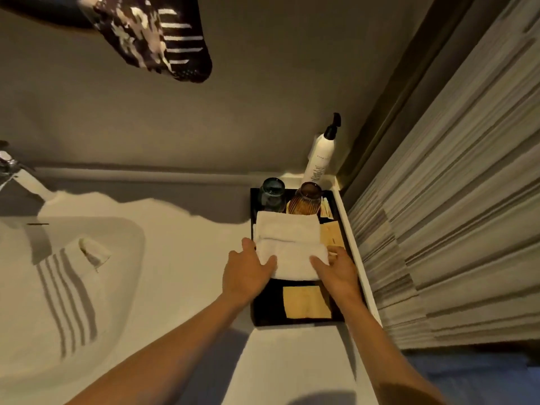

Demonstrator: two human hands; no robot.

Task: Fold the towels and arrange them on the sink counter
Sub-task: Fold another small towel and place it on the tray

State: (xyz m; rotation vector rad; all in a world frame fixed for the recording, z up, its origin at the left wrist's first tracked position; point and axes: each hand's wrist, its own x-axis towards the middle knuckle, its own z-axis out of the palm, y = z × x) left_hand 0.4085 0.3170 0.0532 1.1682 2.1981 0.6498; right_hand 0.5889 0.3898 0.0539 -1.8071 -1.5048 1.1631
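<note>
Two folded white towels lie in a black tray (295, 323) on the right end of the sink counter (187, 247). The far towel (287, 228) rests flat behind the near towel (292, 263). My left hand (247, 273) grips the near towel's left edge, thumb on top. On the opposite edge, my right hand (339, 273) holds the same towel. The towel's front part overhangs the tray's dark floor.
In the tray stand a blue glass (273, 194) and a brown glass (306, 198), with tan packets (306, 302) in front and at the right. A white pump bottle (320, 153) stands in the corner. The basin (73, 273) and faucet (17, 173) are at left; a striped wall at right.
</note>
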